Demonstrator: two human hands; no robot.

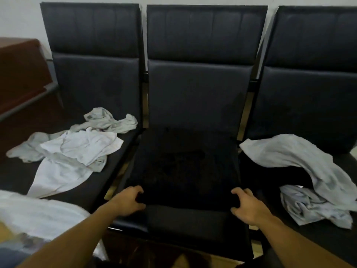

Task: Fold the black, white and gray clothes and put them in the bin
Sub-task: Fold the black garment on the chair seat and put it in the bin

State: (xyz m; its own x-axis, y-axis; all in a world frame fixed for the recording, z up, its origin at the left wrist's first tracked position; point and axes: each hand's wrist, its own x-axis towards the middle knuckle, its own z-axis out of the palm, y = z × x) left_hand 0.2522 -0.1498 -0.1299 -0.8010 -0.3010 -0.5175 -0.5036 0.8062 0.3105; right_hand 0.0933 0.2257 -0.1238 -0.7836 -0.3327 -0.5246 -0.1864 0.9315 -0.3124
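A black garment (183,167) lies spread flat on the middle chair seat (185,215). My left hand (128,202) grips its near left corner and my right hand (246,205) grips its near right corner, fingers curled over the cloth edge. A pile of white and gray clothes (75,146) lies crumpled on the left seat. More light gray clothes (301,171) lie heaped on the right seat. White fabric (36,211) shows at the lower left. I see no bin that I can tell for certain.
Three dark padded chairs stand side by side against a white wall (19,16). A brown wooden cabinet (21,70) is at the far left. A yellowish surface (7,229) shows at the lower left edge.
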